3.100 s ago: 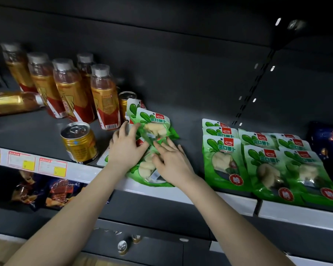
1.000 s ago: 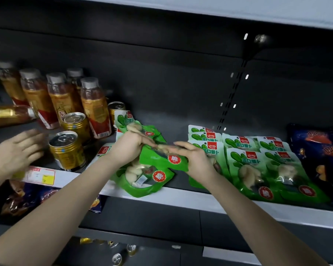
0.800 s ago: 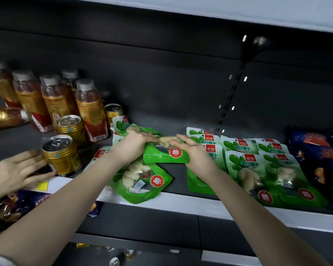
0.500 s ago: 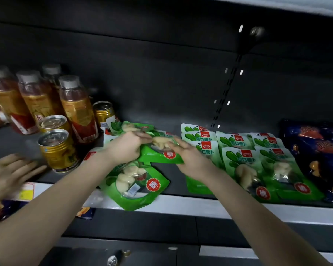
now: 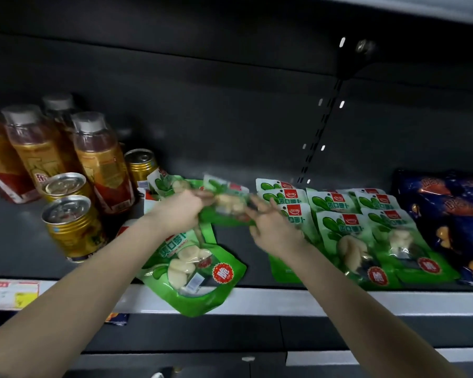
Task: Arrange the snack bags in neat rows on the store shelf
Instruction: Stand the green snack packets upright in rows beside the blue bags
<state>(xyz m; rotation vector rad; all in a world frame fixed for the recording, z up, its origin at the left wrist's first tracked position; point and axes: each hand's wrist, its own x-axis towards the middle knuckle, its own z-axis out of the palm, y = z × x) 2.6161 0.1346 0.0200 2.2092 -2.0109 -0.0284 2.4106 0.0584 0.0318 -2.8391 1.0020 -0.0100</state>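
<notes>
My left hand (image 5: 181, 211) and right hand (image 5: 273, 230), both in a pinch on the snack bag (image 5: 230, 203), twelve o'clock of the crooked bag (image 5: 197, 271).

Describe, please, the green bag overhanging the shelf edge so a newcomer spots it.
Find the gold cans on the left. Right of them, below the left hand, lies a green bag. Unlike the neat rows, it sits askew, overhanging the white edge.

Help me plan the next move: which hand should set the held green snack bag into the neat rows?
Right hand, probably: it holds the green plastic snack bag on the side beside the neat rows of green bags.
</notes>
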